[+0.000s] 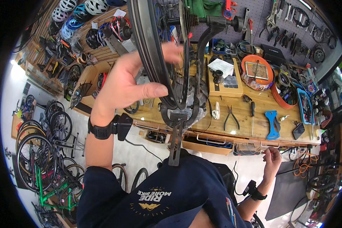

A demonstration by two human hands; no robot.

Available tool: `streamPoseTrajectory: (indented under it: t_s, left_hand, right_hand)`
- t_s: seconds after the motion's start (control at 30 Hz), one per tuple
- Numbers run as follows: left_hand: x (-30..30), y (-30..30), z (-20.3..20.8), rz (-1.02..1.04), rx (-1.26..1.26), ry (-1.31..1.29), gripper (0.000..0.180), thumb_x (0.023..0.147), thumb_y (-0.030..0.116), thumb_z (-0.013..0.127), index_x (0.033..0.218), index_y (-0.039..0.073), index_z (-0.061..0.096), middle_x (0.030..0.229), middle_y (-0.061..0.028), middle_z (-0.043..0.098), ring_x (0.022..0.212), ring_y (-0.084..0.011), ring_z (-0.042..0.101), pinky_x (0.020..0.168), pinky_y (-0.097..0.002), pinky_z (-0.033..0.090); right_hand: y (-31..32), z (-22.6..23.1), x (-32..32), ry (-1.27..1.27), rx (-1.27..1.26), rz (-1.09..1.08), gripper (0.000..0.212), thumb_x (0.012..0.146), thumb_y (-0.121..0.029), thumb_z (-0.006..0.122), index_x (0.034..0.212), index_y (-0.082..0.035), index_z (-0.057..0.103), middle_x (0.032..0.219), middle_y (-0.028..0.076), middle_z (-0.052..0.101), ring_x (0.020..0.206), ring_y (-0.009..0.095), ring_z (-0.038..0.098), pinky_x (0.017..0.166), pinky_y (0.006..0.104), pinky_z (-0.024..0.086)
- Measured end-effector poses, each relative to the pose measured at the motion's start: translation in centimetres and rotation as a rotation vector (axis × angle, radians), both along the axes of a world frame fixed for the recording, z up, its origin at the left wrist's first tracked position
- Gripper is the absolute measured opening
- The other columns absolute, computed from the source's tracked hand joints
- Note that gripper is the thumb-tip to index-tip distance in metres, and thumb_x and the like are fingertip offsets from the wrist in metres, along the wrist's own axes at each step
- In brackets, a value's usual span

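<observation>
A bicycle wheel with a black rim (143, 34) stands upright in a dark metal truing stand (206, 38), its sprocket cassette (191, 19) on the right side of the hub. My left hand (127, 81) is at the rim's left side, thumb stretched across its near face. The other fingers reach past the rim, apart and smeared by motion; whether they touch it I cannot tell. Low at the right, beyond the bench's front edge, my right hand (272, 156) has its fingers closed together. Something small and reddish shows at the fingertips, too small to name.
On the wooden bench (216, 129) lie pliers (231, 118), a screwdriver (252, 114), a blue tool (271, 124) and a cardboard box (226, 85). An orange round tin (256, 72) stands farther back. Drawers (207, 145) jut out under the front edge. Bicycles (49, 152) crowd the left.
</observation>
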State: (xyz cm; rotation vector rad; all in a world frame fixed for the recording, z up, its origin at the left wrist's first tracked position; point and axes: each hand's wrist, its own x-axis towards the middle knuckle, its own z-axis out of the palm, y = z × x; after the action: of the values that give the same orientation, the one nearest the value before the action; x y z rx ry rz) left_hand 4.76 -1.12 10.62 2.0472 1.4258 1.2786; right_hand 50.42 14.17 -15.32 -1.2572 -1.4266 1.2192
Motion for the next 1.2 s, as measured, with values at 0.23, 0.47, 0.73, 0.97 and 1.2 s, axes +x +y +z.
streamPoseTrajectory:
  t_s: [0.23,0.47,0.73,0.97,1.2]
  left_hand:
    - [1.6,-0.4,-5.4,0.11,-0.188,0.304,0.023,0.072,0.009,0.078,0.094,0.006,0.073,0.123,-0.007,0.063,0.13,-0.0298,0.047,0.105,-0.0448,0.04]
    - [0.7,-1.0,-7.3,0.073,-0.199,-0.281,0.03,0.084,0.015,0.07,0.109,0.0,0.067,0.126,-0.0119,0.06,0.125,-0.0271,0.053,0.104,-0.0404,0.042]
    - [-2.2,2.2,-11.2,0.408,-0.465,-0.74,0.055,0.099,0.037,0.054,0.14,0.003,0.042,0.13,-0.0113,0.057,0.116,-0.0201,0.057,0.099,-0.031,0.043]
    - [-1.1,5.3,-11.7,0.325,-0.643,-0.598,0.041,0.097,0.032,0.06,0.123,0.003,0.05,0.111,-0.0055,0.062,0.104,-0.0136,0.06,0.088,-0.0264,0.045]
    - [-2.0,5.8,-13.0,0.24,-0.523,-0.556,0.025,0.096,0.023,0.061,0.107,0.002,0.052,0.103,-0.0057,0.063,0.097,-0.0137,0.061,0.086,-0.0255,0.044]
  right_hand:
    - [0.0,0.3,0.3,-0.022,-0.02,0.013,0.018,0.093,-0.014,0.064,0.103,0.0,0.06,0.08,0.001,0.063,0.066,0.005,0.053,0.059,0.0195,0.042]
    - [0.0,-0.2,0.4,-0.006,-0.039,0.03,0.017,0.093,-0.014,0.064,0.102,0.001,0.061,0.079,0.002,0.064,0.065,0.005,0.053,0.059,0.0195,0.042]
    - [0.7,-1.1,-0.3,-0.023,-0.078,0.083,0.018,0.094,-0.014,0.063,0.102,0.001,0.06,0.079,0.004,0.066,0.064,0.005,0.054,0.058,0.0201,0.042]
    - [1.1,0.6,-2.3,0.028,-0.127,0.177,0.022,0.092,-0.01,0.063,0.109,0.002,0.057,0.085,0.004,0.066,0.071,0.008,0.058,0.062,0.0212,0.045]
    - [4.8,7.2,-7.2,0.157,-0.138,0.533,0.038,0.082,-0.011,0.075,0.111,0.005,0.056,0.098,0.009,0.065,0.088,0.015,0.064,0.081,0.0282,0.053]
